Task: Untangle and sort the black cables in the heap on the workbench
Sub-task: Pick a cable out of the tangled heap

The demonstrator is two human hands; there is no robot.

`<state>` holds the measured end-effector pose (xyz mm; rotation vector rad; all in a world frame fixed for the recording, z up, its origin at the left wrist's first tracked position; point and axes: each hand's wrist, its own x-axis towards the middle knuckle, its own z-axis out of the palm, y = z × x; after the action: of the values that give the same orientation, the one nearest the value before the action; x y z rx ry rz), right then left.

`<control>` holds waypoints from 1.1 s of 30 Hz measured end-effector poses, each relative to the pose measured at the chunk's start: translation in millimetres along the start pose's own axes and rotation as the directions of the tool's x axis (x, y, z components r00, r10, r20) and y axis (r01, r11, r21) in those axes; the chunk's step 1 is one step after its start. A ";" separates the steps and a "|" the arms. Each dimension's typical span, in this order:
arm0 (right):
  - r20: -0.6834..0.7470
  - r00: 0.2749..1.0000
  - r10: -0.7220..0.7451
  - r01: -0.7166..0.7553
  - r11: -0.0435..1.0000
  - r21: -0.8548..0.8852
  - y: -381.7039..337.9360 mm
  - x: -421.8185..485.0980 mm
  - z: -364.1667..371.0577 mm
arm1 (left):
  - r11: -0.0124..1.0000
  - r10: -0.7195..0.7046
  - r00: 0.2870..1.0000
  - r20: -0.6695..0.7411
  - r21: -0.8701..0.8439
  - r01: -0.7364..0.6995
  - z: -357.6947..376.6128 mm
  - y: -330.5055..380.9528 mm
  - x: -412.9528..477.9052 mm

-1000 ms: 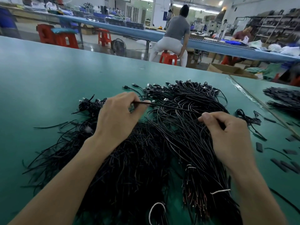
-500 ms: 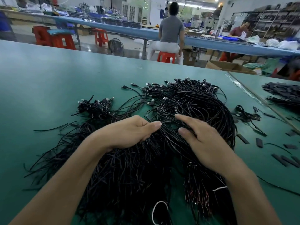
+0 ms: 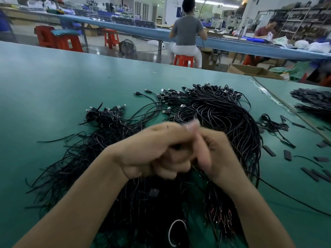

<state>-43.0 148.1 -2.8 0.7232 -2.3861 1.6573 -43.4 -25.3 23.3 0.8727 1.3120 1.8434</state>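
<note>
- Left hand (image 3: 154, 151) is curled, knuckles up, fingers folded under, pressed against the other hand.
- Right hand (image 3: 215, 154) is blurred, fingers bent inward; its grasp is unclear.
- Both forearms converge at the centre.

a green surface (image 3: 62, 83) in front, red stools (image 3: 184, 60) on a shiny floor (image 3: 143, 51), a long blue bench (image 3: 125, 29), shelves (image 3: 295, 20) at right.

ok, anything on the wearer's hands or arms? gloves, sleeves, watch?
Nothing visible. Both the left hand and the right hand are bare, no gloves. Forearms are bare to the frame's bottom edge, so no sleeve shows. No watch, wristband or ring can be made out, though the hands are motion-blurred, so small items could be missed.
</note>
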 end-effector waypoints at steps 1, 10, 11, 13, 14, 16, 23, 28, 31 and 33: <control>0.054 0.997 0.053 -0.049 0.996 -0.072 0.5 -2.0 5.3 | 0.995 0.069 0.990 -0.126 -0.064 -0.078 -2.1 -0.2 3.7; 0.275 0.942 0.195 -0.088 0.929 -0.359 -14.5 -7.6 1.4 | 0.915 0.306 0.623 -0.720 0.403 0.016 -27.0 -23.1 12.5; 0.229 0.958 0.174 -0.082 0.928 -0.364 -15.7 -6.9 -5.5 | 0.887 0.276 0.650 -0.709 0.447 0.111 -26.5 -23.4 11.3; 0.136 0.984 0.113 -0.063 0.943 -0.327 -18.4 -5.9 -19.7 | 0.823 0.196 0.714 -0.672 0.509 0.252 -22.2 -21.5 9.3; 0.094 0.993 0.068 -0.037 0.954 -0.297 -19.9 -5.7 -25.4 | 0.811 0.137 0.752 -0.645 0.509 0.289 -17.7 -20.0 9.3; -0.007 0.999 -0.032 0.029 0.970 -0.241 -21.3 -5.1 -31.6 | 0.859 -0.004 0.824 -0.567 0.419 0.293 -5.9 -17.0 10.8; -0.195 0.980 0.027 -0.024 1.000 0.015 -10.9 -1.5 -17.3 | 0.990 -0.135 0.946 -0.296 -0.005 0.140 5.0 -5.9 8.1; 0.090 0.977 0.193 -0.175 0.969 -0.177 -7.8 -4.1 5.9 | 0.909 0.160 0.887 -0.433 -0.286 -0.304 -7.0 0.6 8.8; 0.288 0.932 0.218 -0.138 0.951 -0.276 -12.4 -8.0 9.0 | 0.882 0.256 0.710 -0.655 -0.143 -0.450 -18.1 -5.9 11.7; 0.314 0.920 0.235 -0.128 0.936 -0.327 -16.6 -9.4 2.9 | 0.931 0.343 0.609 -0.715 0.171 -0.322 -26.8 -14.5 11.9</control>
<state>-26.7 143.7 6.4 0.8138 -2.9522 1.2564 -69.7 -24.7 3.9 0.3672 1.7293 2.6572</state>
